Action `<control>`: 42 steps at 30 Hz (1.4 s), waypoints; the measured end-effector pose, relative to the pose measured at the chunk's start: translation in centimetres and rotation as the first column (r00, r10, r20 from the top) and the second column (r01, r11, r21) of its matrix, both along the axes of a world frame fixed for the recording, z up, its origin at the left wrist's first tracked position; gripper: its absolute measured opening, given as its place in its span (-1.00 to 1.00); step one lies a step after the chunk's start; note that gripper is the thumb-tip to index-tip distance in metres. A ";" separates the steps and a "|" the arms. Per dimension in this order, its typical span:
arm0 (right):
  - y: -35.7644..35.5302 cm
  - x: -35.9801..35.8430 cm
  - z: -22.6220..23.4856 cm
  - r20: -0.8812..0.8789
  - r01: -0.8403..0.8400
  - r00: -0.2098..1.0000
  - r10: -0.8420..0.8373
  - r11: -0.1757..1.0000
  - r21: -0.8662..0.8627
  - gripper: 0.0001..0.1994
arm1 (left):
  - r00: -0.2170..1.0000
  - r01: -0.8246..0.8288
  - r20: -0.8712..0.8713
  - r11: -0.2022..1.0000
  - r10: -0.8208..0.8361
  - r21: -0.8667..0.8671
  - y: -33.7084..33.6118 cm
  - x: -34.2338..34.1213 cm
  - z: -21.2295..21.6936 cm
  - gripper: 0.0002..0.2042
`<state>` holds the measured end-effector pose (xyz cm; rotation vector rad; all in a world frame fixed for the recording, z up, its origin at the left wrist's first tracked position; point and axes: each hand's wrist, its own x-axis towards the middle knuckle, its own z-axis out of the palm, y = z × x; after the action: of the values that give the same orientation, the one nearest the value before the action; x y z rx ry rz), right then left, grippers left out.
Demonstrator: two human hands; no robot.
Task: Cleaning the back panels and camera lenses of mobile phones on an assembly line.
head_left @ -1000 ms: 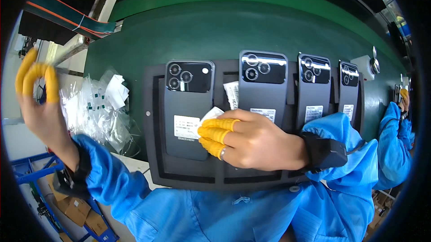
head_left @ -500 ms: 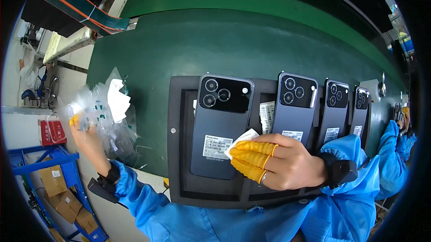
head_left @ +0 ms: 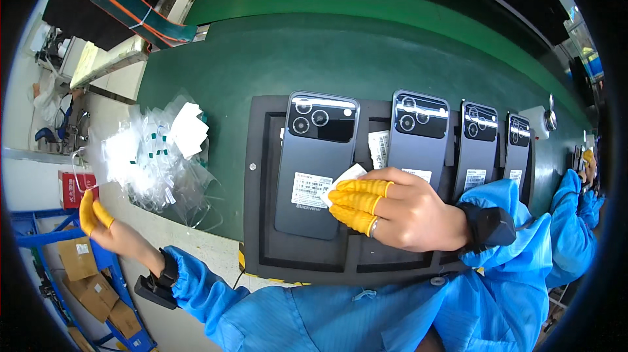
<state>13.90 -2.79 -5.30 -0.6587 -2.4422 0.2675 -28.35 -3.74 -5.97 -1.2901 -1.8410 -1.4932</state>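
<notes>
My right hand (head_left: 402, 211), with yellow finger cots, pinches a folded white wipe (head_left: 345, 177) at the lower right of the nearest dark blue smartphone (head_left: 304, 159). That phone lies back up across a black foam tray (head_left: 261, 251), its three camera rings at the far end and a white label (head_left: 310, 188) below. My left hand (head_left: 114, 231), also in yellow finger cots, hangs off the table's left edge with fingers stretched out and nothing visible in them. Just beyond it lies a heap of clear plastic film pieces (head_left: 140, 156) with small green tabs.
More phones stand to the right: a second (head_left: 418, 146), a third (head_left: 475, 136) and a fourth (head_left: 517, 143). White paper (head_left: 190, 131) lies on the film heap. A blue rack (head_left: 36, 241) with cardboard boxes (head_left: 77, 257) stands lower left. Another person's blue sleeve (head_left: 568, 218) shows at right.
My left hand has drawn back from the film heap toward me, and its fingers have come away. The right hand stays at the phone with the wipe. The view has shifted slightly.
</notes>
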 end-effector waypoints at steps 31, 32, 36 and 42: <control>-1.2 34.3 0.9 -0.167 0.919 0.356 -0.919 0.312 0.241 -0.72 | 0.668 0.605 -0.035 0.570 -0.743 -0.555 1.0 16.2 9.4 -0.79; -1.0 34.8 0.0 -0.158 0.913 0.385 -0.909 0.350 0.209 -0.71 | 0.676 0.597 -0.029 0.570 -0.737 -0.565 0.9 16.7 9.7 -0.81; -2.3 33.7 0.3 -0.226 0.940 0.341 -0.912 0.332 0.079 -0.72 | 0.623 0.579 -0.091 0.536 -0.777 -0.615 1.9 18.9 10.3 -0.80; -2.9 32.4 0.3 -0.186 0.859 0.452 -0.872 0.369 0.355 -0.70 | 0.467 0.506 -0.171 0.421 -0.867 -0.752 3.9 25.2 10.8 -0.86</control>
<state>46.29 -5.72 -4.99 -1.6370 -1.7117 -0.6858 -3.18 0.20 4.85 -2.8037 -1.3941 -0.5703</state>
